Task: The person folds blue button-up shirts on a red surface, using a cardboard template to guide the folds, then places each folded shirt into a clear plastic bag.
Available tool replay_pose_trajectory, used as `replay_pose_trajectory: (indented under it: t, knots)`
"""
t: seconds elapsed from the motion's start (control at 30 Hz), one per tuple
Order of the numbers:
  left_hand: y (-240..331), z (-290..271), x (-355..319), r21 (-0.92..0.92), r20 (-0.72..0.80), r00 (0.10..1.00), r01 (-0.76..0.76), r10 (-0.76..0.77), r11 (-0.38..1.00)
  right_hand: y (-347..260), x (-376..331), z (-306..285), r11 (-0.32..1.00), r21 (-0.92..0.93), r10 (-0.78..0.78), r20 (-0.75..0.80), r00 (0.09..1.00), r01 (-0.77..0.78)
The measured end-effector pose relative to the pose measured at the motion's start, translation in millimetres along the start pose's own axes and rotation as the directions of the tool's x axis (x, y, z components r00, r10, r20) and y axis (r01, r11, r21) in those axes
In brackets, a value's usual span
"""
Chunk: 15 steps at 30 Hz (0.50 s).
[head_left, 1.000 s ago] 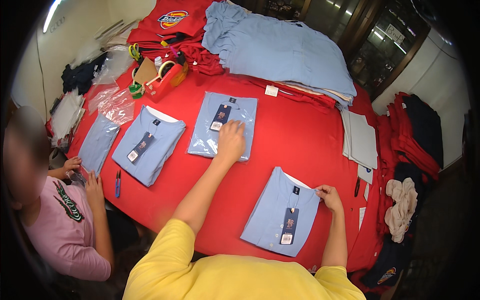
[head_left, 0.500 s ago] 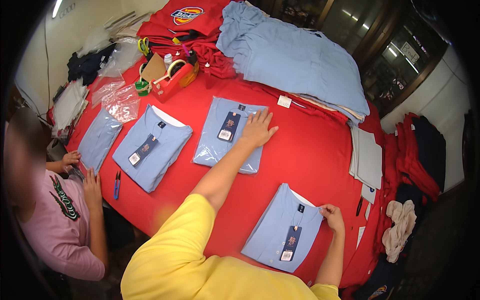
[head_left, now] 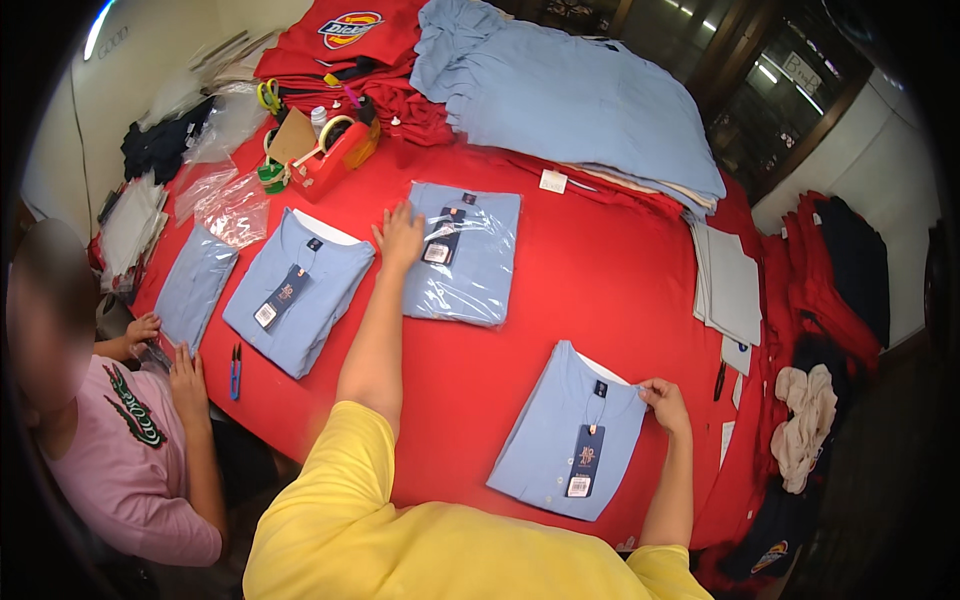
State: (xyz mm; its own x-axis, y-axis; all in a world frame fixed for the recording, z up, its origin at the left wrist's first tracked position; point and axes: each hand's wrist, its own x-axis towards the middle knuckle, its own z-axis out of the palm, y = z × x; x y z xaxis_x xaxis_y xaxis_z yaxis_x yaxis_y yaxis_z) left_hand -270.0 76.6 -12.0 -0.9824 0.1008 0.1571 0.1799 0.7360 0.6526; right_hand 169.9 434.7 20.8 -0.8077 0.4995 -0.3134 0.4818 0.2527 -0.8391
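Observation:
My left hand is open with its fingers spread, lying at the left edge of a light blue folded shirt in a clear plastic bag. A dark hang tag shows through the plastic. Nearer me, to the right, lies an unbagged light blue folded shirt with a dark tag and a white board showing at its neck. My right hand is closed on this shirt's upper right corner, pinching it between thumb and fingers. Another tagged folded shirt rests left of my left hand.
A co-worker in pink at the left has both hands at a bagged shirt. Blue thread snips lie nearby. A red tape dispenser, a light blue garment pile and white boards stand around the red-covered table.
My left hand has gone from the bagged shirt's right side to its left edge. That shirt now sits straighter and slightly farther right. My right hand keeps its pinch.

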Motion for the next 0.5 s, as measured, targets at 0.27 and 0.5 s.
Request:
replay_pose_trajectory:
  t: [0.27, 0.5]
  knots:
    - [97, -53, -146, -0.219, 0.602, 0.761, -0.133, 0.241, 0.967, -1, -2, 0, 0.998, -0.059, -0.039, -0.011, 0.999, 0.039]
    - [108, 34, -226, -0.543, 0.593, 0.708, 0.0, 0.384, 0.84, -25, 7, 13, 0.888, -0.373, -0.283, 0.019, 0.959, 0.269]
